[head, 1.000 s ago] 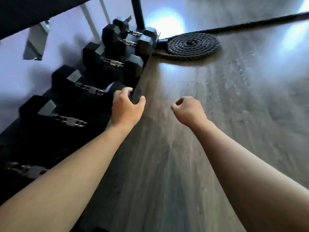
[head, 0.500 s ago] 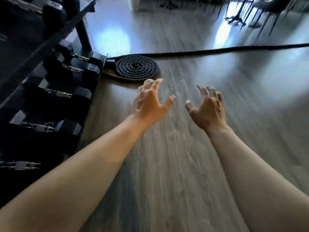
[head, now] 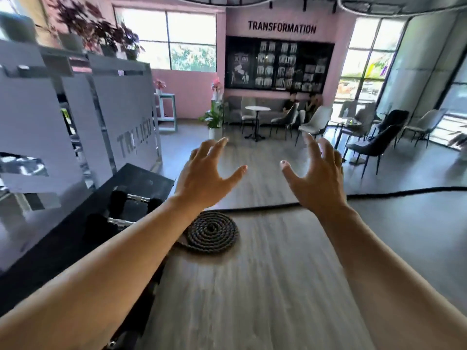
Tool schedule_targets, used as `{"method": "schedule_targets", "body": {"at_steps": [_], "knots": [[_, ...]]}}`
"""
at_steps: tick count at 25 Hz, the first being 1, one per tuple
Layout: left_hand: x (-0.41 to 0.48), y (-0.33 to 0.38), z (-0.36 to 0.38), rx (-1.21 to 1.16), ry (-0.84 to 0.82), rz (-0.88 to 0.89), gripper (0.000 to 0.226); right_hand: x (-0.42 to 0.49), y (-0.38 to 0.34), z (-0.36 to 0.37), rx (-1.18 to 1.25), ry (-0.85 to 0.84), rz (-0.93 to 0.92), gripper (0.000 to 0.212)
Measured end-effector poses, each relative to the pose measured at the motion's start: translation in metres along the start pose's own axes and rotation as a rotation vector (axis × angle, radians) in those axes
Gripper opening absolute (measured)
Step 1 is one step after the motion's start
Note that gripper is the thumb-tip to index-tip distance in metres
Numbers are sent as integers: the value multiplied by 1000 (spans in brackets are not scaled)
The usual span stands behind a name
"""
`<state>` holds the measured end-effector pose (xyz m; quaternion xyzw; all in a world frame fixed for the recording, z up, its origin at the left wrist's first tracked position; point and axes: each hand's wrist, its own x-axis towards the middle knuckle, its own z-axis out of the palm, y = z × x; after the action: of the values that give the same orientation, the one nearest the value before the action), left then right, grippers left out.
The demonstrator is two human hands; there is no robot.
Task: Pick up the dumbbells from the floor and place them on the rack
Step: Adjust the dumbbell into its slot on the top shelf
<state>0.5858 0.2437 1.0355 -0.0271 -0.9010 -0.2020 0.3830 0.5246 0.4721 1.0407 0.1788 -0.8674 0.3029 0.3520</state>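
Closest to me are the two bare forearms stretched straight out over the wood floor (head: 252,294), and neither one is carrying a thing. Left hand (head: 202,180) has its grip wide open, fingers fanned, nothing in it. Right hand (head: 316,178) same deal, splayed and empty, hanging in the air well above the floor.

Down at the left, tucked partly under the left forearm, is the black rack (head: 75,238). I can make out two dumbbells (head: 136,199) sitting on it, dark heads with shiny knurled handles, one just behind the other. The nearer rack section is hidden by the arm, so no idea how many more are parked there.

Just past the rack end there's a coiled battle rope (head: 212,232) lying flat on the floor, its tail running off to the right. The floor around it looks bare to me, no dumbbell anywhere on the boards that I can see.

So my read: both hands free, weights on the rack, nothing obvious left lying around. Could be the job's basically finished, or any remaining dumbbells are somewhere out of this view.

Farther back it's just lounge chairs (head: 374,145), a small round table, a potted plant and the pink wall with the TRANSFORMATION sign (head: 281,28).
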Motion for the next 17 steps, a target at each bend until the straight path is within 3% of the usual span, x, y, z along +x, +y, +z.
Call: {"method": "schedule_targets", "body": {"at_steps": [4, 7, 11, 17], "knots": [[52, 28, -62, 21, 157, 57, 85, 65, -38, -53, -23, 89, -139, 81], [58, 17, -78, 56, 207, 15, 85, 81, -54, -45, -15, 106, -185, 80], [60, -35, -93, 118, 202, -78, 85, 93, -83, 9, 44, 56, -194, 81], [70, -172, -117, 183, 287, -218, 85, 127, -165, 132, 156, -1, -252, 83]]}}
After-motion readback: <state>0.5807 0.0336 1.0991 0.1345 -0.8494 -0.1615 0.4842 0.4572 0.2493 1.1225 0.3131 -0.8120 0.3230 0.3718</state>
